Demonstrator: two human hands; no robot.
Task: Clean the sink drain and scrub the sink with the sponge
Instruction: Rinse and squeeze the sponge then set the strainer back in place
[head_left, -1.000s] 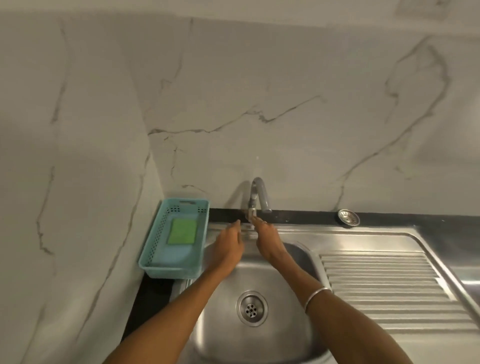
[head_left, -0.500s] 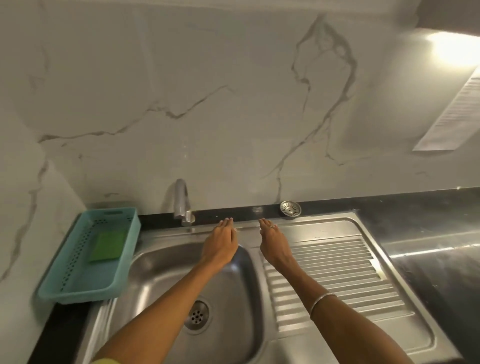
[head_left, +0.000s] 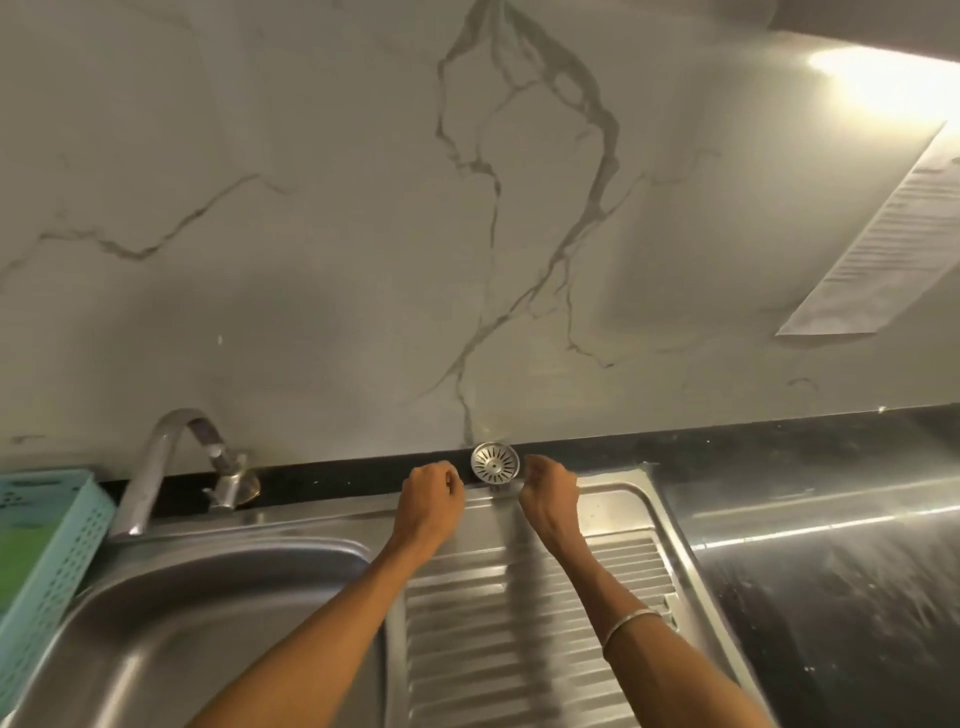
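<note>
A round metal drain strainer (head_left: 495, 462) leans against the marble wall on the black ledge behind the draining board. My left hand (head_left: 431, 493) sits just left of it and my right hand (head_left: 549, 493) just right of it, both with fingers curled and holding nothing. Neither hand touches the strainer as far as I can see. The steel sink basin (head_left: 208, 623) lies at the lower left; its drain hole is out of view. The green sponge (head_left: 21, 551) lies in the teal basket (head_left: 57, 561) at the far left edge.
The tap (head_left: 171, 467) curves over the basin's back rim. The ribbed draining board (head_left: 545, 623) runs under my forearms. A dark wet countertop (head_left: 831, 571) extends to the right. A printed paper (head_left: 883, 249) hangs on the wall at upper right.
The view has swung right. Both hands moved from near the tap across to the strainer on the ledge, and their fingers have curled in.
</note>
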